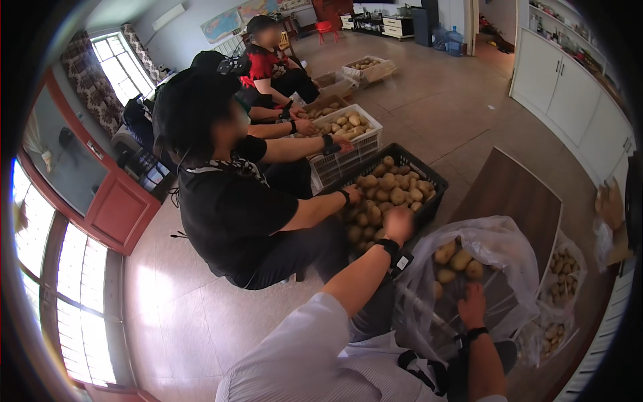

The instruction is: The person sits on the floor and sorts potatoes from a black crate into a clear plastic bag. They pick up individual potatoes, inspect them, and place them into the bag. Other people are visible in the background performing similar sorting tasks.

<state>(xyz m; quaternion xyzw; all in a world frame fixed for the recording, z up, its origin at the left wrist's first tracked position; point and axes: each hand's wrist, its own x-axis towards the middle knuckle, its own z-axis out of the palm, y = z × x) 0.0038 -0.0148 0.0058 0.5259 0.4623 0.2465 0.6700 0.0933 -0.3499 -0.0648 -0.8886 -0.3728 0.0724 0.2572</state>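
My left hand [399,224], blurred, reaches over a black plastic crate [438,193] heaped with potatoes [384,183]. Its fingers are among the potatoes, and I cannot see whether one is in its grasp. My right hand [472,305] is inside the mouth of a clear plastic bag [507,241]. Just beyond its fingertips lies a potato [473,270], with several more potatoes [446,253] farther in. The fingers' grip on that side is also hard to make out. Both my wrists carry black straps.
A co-worker in black [226,216] sits at my left, one hand [353,194] in the same crate. Beyond are a white crate of potatoes [369,138] and other seated people. A brown board [507,191] lies behind the bag; bagged small potatoes [563,271] stand at right.
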